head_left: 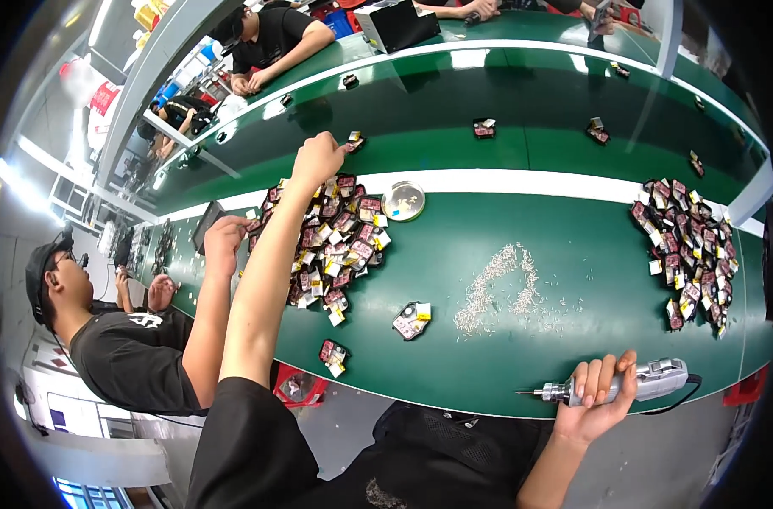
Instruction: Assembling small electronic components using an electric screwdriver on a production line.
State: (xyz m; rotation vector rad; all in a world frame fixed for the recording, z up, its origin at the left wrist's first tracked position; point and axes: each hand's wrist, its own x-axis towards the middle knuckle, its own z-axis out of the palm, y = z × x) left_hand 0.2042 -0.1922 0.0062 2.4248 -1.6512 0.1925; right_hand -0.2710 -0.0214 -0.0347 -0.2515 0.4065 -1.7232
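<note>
We are noting the left hand [318,159] hovering palm down over the white rail [522,181], its fingertips meeting a small black-and-pink part [356,141] on the edge of the green belt [429,151]. That part is lying just beyond and to the right of those fingers, its long axis apparently slanting up to the right; the left hand is by far the nearer. We are seeing the thumb and index curling toward it, but cannot tell whether they are pinching it or only touching. The right hand [597,402] is wrapping its fingers firmly around a power screwdriver [660,379] at the near edge of the counter [590,229], well apart from the left. The tool's long axis is running roughly sideways, its bit pointing left. A loose part [412,323] is lying beyond and to the left of the bit tip, with another part [334,356] nearer the edge. Loose screws [473,319] are scattering between the left pile [344,233] and the right pile [685,254]; a round tin [403,201] is sitting by the rail. A co-worker's hand [225,239] is touching the left pile.
</note>
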